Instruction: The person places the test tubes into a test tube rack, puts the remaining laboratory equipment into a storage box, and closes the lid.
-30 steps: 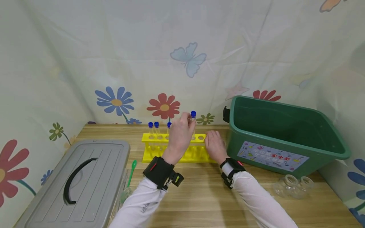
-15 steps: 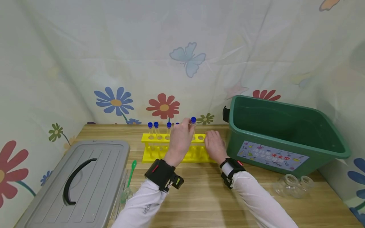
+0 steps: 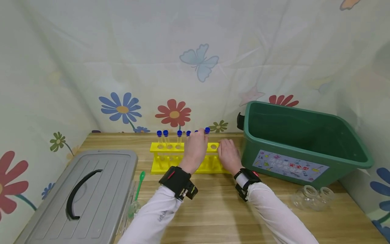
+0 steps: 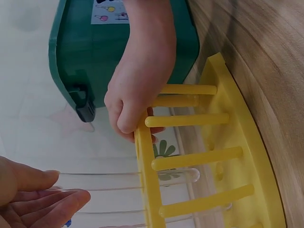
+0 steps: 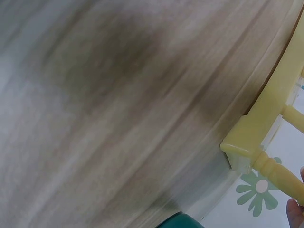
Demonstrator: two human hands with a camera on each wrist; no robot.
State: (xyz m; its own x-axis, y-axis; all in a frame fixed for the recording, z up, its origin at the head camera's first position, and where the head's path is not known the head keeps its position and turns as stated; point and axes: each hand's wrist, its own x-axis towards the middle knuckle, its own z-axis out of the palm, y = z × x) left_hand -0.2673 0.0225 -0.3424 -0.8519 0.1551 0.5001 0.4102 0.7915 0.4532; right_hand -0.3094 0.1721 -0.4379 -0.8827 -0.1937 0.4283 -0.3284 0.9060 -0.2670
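The yellow rack (image 3: 155, 146) holds several clear tubes with blue caps, one of them a capped tube (image 3: 159, 134) at its left end. My left hand (image 3: 195, 149) pinches a tube (image 4: 99, 181) near its top; in the left wrist view the tube passes through the rack's upper bar (image 4: 151, 190), its rounded end below the bar. That tube's blue cap (image 3: 207, 130) shows beside my fingers in the head view. My right hand (image 3: 230, 155) grips the right end of the upper bar, its fingers curled over the edge.
A green bin (image 3: 304, 142) stands at the right, with clear glass jars (image 3: 310, 197) before it. On the left lie a grey lid (image 3: 100, 189) with a black handle, a green spoon (image 3: 140, 184) and clear glassware. A patterned curtain hangs behind.
My left hand has come down with the tube, which sits lower in the rack. More blue caps show to its left. My right hand stays at the rack's end.
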